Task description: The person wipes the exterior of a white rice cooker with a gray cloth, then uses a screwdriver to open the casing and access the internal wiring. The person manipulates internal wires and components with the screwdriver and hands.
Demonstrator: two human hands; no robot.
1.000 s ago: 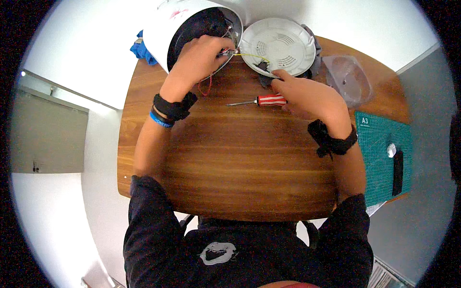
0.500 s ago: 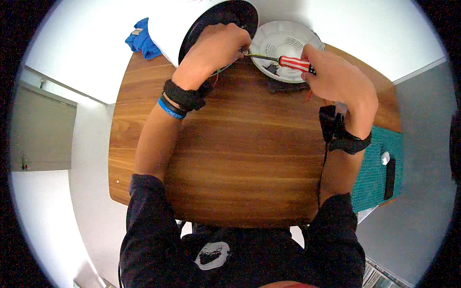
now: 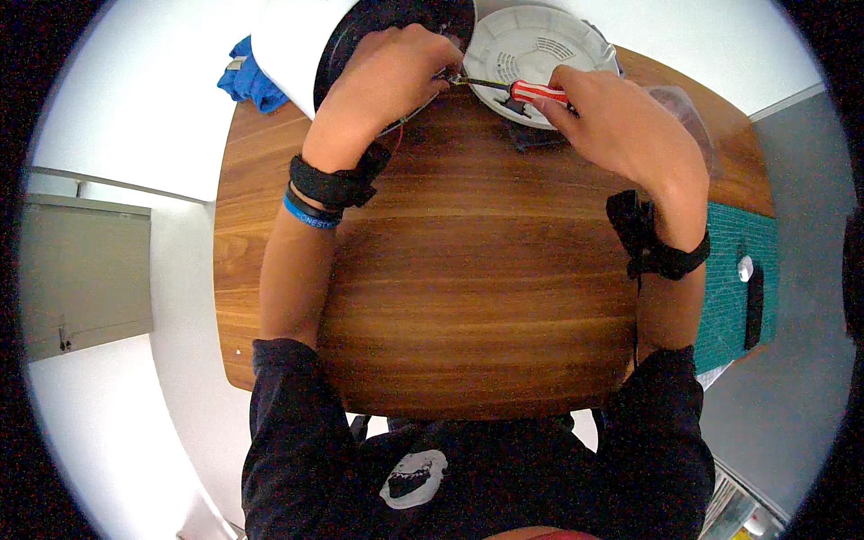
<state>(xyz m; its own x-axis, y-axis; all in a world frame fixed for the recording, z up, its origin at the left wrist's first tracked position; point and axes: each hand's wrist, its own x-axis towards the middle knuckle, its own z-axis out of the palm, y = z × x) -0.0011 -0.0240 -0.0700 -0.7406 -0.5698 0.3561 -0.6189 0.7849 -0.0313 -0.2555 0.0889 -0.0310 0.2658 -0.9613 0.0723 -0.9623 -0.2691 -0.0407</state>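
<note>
My right hand (image 3: 625, 130) grips a screwdriver (image 3: 531, 92) by its red-and-white striped handle, its shaft pointing left. The tip reaches the fingertips of my left hand (image 3: 391, 76), which are pinched around something small that I cannot make out. My left hand is at the open, dark underside of a large white housing (image 3: 292, 45) lying on its side. A thin red wire (image 3: 399, 137) hangs below that hand. Just behind the screwdriver stands a round white plastic cover (image 3: 504, 49) with vent slots and a small dark piece in it.
All this lies toward the far edge of a brown wooden table (image 3: 477, 270). Blue cloth (image 3: 252, 85) is bunched at the far left. A green cutting mat (image 3: 724, 297) at the right bears a black strip-shaped object (image 3: 754, 310). Clear plastic (image 3: 688, 112) lies behind my right hand.
My right hand has shifted left along the screwdriver, so less of the striped handle shows. The whole view has also shifted slightly. The left hand stays pinched at the housing.
</note>
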